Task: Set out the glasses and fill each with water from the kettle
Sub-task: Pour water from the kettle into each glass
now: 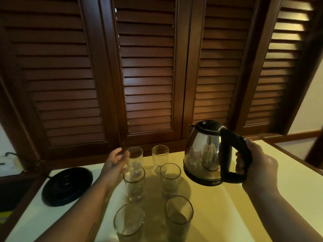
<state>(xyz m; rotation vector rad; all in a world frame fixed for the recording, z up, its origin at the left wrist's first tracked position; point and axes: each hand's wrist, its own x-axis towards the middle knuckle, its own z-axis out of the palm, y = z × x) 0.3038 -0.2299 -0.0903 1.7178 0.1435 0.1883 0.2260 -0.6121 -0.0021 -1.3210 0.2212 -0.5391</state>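
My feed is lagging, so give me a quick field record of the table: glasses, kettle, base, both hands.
glasses: six, upright, two columns of three on the table; all look empty
far-left glass: left hand open beside it, contact unclear
kettle: lifted clear of the table, right of the glasses, tilted slightly toward them, lid closed
right hand: grip closed around the kettle's black handle
kettle base: black disc at left of table, bare
pouring: none visible
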